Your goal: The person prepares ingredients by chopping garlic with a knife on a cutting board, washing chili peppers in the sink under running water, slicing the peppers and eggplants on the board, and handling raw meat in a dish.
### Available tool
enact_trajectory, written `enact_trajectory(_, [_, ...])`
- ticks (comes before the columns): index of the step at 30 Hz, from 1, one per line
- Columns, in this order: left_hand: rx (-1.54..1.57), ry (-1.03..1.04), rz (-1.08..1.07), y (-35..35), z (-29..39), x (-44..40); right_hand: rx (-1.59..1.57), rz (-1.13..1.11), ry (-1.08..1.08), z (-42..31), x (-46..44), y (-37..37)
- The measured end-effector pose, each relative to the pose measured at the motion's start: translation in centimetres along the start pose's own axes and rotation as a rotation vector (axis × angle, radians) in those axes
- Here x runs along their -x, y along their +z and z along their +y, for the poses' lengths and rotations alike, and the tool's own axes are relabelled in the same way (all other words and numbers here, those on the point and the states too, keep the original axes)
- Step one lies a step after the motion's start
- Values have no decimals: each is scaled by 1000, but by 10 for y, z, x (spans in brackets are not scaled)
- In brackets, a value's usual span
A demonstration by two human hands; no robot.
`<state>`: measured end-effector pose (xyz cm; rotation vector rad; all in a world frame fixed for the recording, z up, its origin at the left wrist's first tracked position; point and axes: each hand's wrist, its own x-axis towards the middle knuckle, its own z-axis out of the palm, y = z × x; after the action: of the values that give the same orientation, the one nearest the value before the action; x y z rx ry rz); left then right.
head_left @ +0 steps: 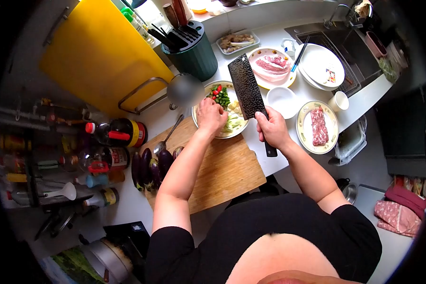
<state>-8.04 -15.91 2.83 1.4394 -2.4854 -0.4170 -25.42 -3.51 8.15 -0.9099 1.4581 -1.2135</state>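
My right hand is closed around the black handle of a cleaver, its broad hammered blade pointing up and away from me. My left hand reaches over the left side of a patterned plate, fingers bent together at the food; whatever is between them is hidden. On that plate lie chopped green and red peppers, pale minced pieces and light green slices. Below the plate is a wooden cutting board, with several purple eggplants and a metal spoon along its left side.
A plate of sliced meat, a white bowl, stacked white plates with chopsticks, and a plate of ribs stand right. A green knife block and yellow board are at the back; sauce bottles stand left.
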Motion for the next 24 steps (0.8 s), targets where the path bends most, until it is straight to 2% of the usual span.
enact_trajectory(2, [42, -29, 54, -4, -1, 1, 9, -10, -15, -1, 7, -4])
enact_trajectory(6, [144, -8, 203, -23, -2, 20, 285, -101, -78, -2, 29, -17])
enact_trajectory(8, [392, -260, 153, -36, -1, 40, 523, -115, -248, 8, 40, -23])
enact_trajectory(10, [489, -303, 217, -27, -6, 75, 599, -140, -312, 11, 56, -28])
enact_trajectory(12, [477, -389, 172, -25, 3, 112, 745, -229, -459, 19, 71, -32])
enact_trajectory(14, [224, -317, 239, -4, 2, 146, 840, -364, -410, 20, 82, -34])
enact_trajectory(16, [207, -260, 252, 11, 2, 166, 940, -461, -402, 25, 89, -34])
enact_trajectory(20, [201, -237, 289, 20, 0, 184, 1022, -550, -374, 32, 93, -31])
enact_trajectory(24, [249, -296, 318, 17, 4, 198, 1011, -529, -396, 32, 97, -27])
